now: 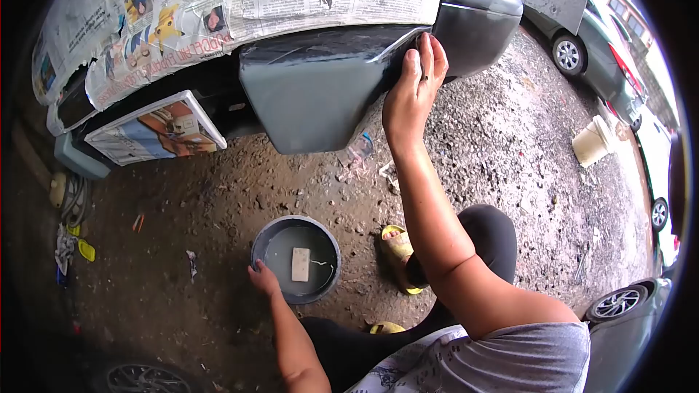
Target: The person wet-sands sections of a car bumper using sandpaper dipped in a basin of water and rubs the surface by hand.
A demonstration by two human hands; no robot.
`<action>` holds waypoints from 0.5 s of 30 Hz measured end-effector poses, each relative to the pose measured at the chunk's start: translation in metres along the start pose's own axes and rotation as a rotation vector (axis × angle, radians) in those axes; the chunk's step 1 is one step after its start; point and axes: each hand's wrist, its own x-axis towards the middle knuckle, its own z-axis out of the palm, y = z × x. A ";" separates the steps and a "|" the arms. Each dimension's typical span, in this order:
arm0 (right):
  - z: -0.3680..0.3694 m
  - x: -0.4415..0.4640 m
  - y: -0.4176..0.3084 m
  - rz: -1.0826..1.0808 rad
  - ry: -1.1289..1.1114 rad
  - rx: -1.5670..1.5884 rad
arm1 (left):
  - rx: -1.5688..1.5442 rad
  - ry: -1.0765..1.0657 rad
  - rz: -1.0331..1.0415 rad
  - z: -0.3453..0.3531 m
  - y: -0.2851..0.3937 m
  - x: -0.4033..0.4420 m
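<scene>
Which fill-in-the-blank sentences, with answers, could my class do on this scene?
1. The hand at the rim of the round dark-grey plastic basin is the person's ____ one.
2. The off-white rectangular block lies ____ the basin.
3. Above the smooth grey-and-black panel near the person's right hand, printed paper sheets come from a ____.
4. The open-toed sandals on the person's feet are ____.

Missing words: left; inside; newspaper; yellow.

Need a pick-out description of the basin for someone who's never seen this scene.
Start at the newspaper-covered panel across the top, then drop to the muddy ground below it. The basin sits there, in front of the person, with the left hand at its rim. Unlike the whitish bucket off to the right, it is dark, with a pale block inside.
</scene>
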 end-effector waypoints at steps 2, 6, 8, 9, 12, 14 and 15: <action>-0.002 0.000 0.004 -0.007 -0.002 0.018 | 0.007 -0.008 0.004 -0.001 -0.001 0.001; -0.004 0.005 0.006 -0.047 -0.011 0.025 | 0.022 -0.011 0.009 -0.004 0.002 -0.002; -0.005 0.004 0.006 -0.048 -0.011 0.055 | 0.006 0.021 0.006 -0.001 0.003 -0.003; -0.004 0.006 0.006 -0.061 -0.009 0.078 | -0.001 0.039 0.006 0.000 0.001 -0.001; -0.006 0.014 0.004 -0.066 0.012 0.165 | 0.002 0.045 0.011 0.004 -0.004 0.004; -0.010 0.015 0.004 -0.063 -0.027 0.115 | 0.003 0.033 0.003 0.006 -0.006 0.005; -0.012 0.016 0.003 -0.060 -0.046 0.090 | 0.004 0.028 -0.001 0.003 -0.002 0.003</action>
